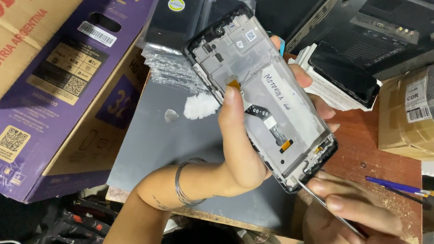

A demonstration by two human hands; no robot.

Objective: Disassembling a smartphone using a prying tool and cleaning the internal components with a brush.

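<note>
Both hands are working: your left hand [240, 150] is gripping the bare grey-and-black phone screen frame [264, 92]; your right hand [354, 225] is pinching a thin metal pry tool [325, 203], its tip reaching the frame's lower corner beyond your fingertips; prying looks barely begun.

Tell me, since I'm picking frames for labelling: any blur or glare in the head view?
Head view: the phone frame in the left hand is sharp and evenly lit; the right hand with the thin metal tool is slightly soft; no strong glare.
</note>
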